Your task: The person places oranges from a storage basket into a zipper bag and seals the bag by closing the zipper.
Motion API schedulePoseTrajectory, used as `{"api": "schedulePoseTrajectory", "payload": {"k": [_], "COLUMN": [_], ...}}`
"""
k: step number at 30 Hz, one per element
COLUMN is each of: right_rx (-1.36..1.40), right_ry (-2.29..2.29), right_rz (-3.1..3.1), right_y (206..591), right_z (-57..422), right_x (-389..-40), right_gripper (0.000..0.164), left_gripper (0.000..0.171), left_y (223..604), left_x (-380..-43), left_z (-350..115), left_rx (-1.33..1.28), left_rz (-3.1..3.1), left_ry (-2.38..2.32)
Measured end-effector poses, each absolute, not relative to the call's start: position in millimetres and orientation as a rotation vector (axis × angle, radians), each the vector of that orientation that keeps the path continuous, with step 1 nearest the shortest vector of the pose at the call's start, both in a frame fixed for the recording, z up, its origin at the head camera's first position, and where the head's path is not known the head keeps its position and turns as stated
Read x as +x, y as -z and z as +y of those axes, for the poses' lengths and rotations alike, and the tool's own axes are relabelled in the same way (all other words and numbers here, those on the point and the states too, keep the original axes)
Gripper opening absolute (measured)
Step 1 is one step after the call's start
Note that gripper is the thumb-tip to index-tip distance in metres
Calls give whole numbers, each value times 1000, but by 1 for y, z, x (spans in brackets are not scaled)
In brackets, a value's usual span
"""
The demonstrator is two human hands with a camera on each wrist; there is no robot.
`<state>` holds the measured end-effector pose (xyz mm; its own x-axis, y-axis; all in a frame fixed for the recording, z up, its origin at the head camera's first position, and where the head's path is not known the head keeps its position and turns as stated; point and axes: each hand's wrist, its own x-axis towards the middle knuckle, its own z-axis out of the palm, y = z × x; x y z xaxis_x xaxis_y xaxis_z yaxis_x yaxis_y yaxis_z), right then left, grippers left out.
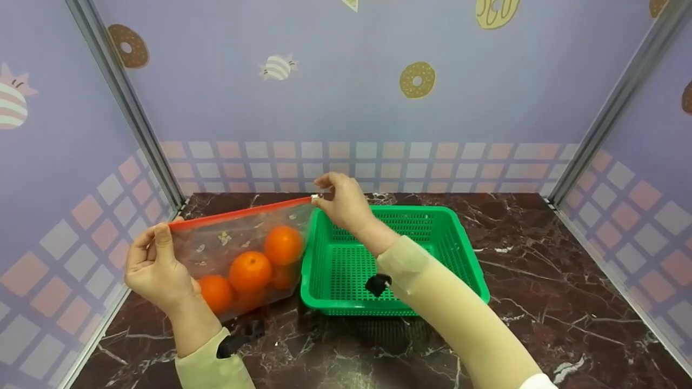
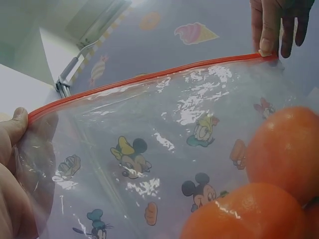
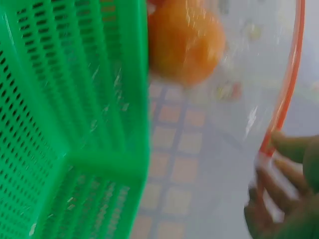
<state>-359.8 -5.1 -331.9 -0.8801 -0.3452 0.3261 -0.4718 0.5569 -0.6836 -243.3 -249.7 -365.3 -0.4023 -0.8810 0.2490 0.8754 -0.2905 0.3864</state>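
Observation:
A clear zip bag (image 1: 208, 246) with a red zip strip (image 2: 149, 75) and printed cartoon figures hangs tilted, its right end higher. Several oranges (image 1: 251, 271) lie in its lower part. At the bag's upper left corner, my left hand (image 1: 159, 267) pinches the strip between thumb and fingers. My right hand (image 1: 348, 202) pinches the strip's right end, where a small white slider (image 1: 315, 198) shows beside the thumb. In the right wrist view, the thumb and a finger meet at that end of the red strip.
A green plastic basket (image 1: 476, 270) with slotted walls stands right of the bag, under my right forearm; no fruit shows inside. The dark marbled tabletop (image 1: 540, 302) is bounded by patterned panels (image 1: 346, 119) at the back and both sides.

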Motion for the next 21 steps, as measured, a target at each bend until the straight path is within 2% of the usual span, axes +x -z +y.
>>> {"api": "schedulePoseTrajectory", "payload": {"k": [3, 6, 9, 11, 18, 21], "right_rx": [731, 940, 1142, 1184, 990, 958], "right_ry": [-1193, -1231, -1372, -1526, -2148, -2286], "right_rz": [-2625, -2779, -3013, -3123, -3134, -3020], "right_y": [323, 316, 317, 321, 334, 340], "right_z": [-19, -34, -51, -61, -86, -91], "right_x": [-333, -305, -285, -277, -272, -273], "right_gripper": [19, 16, 32, 45, 79, 85], "left_gripper": [12, 12, 11, 9, 15, 13], "left_y": [366, 366, 365, 363, 352, 348], "left_x": [-243, -244, -243, -242, -229, -225], "left_z": [-249, -249, -248, -246, -227, -212], "left_rx": [23, 29, 37, 26, -117, -150], "left_rz": [-577, -609, -664, -720, -1022, -1266], "left_ry": [1895, 1870, 1817, 1776, 1675, 1533]}}
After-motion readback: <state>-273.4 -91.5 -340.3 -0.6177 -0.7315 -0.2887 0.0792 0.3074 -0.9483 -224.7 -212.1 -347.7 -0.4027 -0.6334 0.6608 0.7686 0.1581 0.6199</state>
